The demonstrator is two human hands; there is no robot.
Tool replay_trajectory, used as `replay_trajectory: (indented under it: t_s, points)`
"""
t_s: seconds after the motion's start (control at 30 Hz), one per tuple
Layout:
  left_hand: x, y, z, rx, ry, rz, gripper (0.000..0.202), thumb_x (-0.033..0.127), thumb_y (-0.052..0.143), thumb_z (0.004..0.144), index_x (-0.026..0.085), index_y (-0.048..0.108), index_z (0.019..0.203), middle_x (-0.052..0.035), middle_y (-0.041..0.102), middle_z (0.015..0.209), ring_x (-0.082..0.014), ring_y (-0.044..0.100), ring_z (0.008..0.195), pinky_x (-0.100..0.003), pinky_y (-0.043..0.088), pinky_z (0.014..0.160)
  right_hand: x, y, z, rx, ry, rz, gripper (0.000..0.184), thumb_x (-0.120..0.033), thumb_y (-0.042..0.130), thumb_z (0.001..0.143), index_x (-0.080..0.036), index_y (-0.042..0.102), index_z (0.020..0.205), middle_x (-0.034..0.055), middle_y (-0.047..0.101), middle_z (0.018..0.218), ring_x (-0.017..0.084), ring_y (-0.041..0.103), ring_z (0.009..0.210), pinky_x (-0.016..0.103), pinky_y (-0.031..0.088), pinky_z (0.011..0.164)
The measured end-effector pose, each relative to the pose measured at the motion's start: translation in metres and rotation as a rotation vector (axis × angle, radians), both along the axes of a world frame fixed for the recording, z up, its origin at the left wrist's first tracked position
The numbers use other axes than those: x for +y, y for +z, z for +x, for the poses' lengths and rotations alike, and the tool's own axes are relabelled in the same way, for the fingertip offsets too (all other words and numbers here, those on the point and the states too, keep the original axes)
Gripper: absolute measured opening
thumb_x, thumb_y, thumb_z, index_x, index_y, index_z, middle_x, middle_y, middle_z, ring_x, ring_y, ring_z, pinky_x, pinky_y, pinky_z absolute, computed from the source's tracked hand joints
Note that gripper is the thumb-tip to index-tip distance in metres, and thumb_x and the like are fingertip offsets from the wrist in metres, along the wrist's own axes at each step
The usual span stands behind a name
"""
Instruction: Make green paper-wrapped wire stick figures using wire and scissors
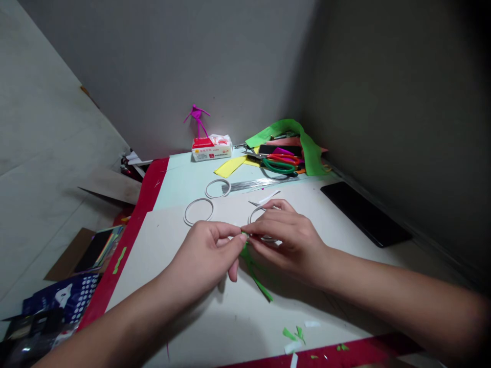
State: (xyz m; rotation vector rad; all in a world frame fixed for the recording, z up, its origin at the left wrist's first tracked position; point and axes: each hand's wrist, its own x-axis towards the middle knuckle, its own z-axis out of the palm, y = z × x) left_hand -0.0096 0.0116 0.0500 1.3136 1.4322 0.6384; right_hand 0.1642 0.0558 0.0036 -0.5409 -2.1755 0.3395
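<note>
Over the middle of the table, my left hand [210, 250] and my right hand [289, 235] meet fingertip to fingertip. Thumb and forefinger of the left hand pinch the upper end of a thin green paper strip [261, 286]. My right fingers close on the same end from the other side; their exact hold is partly hidden. Loose ends of the strip hang down toward the table. Behind the right hand a white ring-shaped roll [249, 216] shows in part. Two similar rings, a nearer one [212, 208] and a farther one [206, 189], lie beyond the left hand.
Thin wires [257, 184] lie beyond the hands, near green-handled scissors [280, 166], yellow paper [229, 166] and green crepe paper [312, 153]. A pink figure [197, 115] stands at a tissue pack [211, 153]. A black phone [364, 214] lies right; green scraps [289, 334] lie near the front edge.
</note>
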Motion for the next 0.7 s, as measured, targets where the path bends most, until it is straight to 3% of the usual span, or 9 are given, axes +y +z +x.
replay_trajectory:
  t_s: [0.33, 0.43, 0.57, 0.7]
  points:
    - [0.000, 0.008, 0.001, 0.044, 0.008, -0.025, 0.023, 0.029, 0.054, 0.084, 0.015, 0.063, 0.068, 0.0057, 0.048, 0.039, -0.0081, 0.039, 0.042, -0.019, 0.031, 0.046, -0.001, -0.003, -0.001, 0.074, 0.052, -0.034, 0.016, -0.010, 0.060, 0.084, -0.017, 0.065, 0.097, 0.0017, 0.070, 0.074, 0.013, 0.061, 0.067, 0.040, 0.040, 0.088]
    - [0.000, 0.010, 0.000, 0.033, 0.032, -0.011, 0.022, 0.028, 0.055, 0.084, 0.014, 0.065, 0.069, 0.0061, 0.047, 0.039, -0.0076, 0.039, 0.041, -0.018, 0.031, 0.045, -0.004, 0.004, -0.003, 0.133, 0.044, -0.158, 0.015, -0.011, 0.061, 0.081, -0.018, 0.067, 0.093, 0.0018, 0.070, 0.072, 0.014, 0.061, 0.066, 0.036, 0.044, 0.081]
    - [-0.001, 0.008, 0.000, 0.010, 0.088, 0.021, 0.019, 0.030, 0.058, 0.083, 0.015, 0.069, 0.083, 0.0061, 0.048, 0.040, -0.0084, 0.040, 0.041, -0.018, 0.032, 0.043, -0.008, 0.013, -0.006, 0.159, -0.068, -0.402, 0.002, -0.017, 0.065, 0.079, -0.016, 0.067, 0.079, 0.0021, 0.069, 0.070, 0.013, 0.062, 0.065, 0.026, 0.047, 0.065]
    - [-0.005, 0.002, 0.003, 0.050, 0.148, 0.065, 0.022, 0.031, 0.057, 0.082, 0.015, 0.069, 0.091, 0.0059, 0.048, 0.041, -0.0087, 0.038, 0.039, -0.018, 0.029, 0.038, -0.010, 0.014, -0.008, 0.171, -0.128, -0.502, 0.007, -0.017, 0.066, 0.079, -0.017, 0.067, 0.072, 0.0001, 0.070, 0.068, 0.011, 0.062, 0.064, 0.022, 0.047, 0.061]
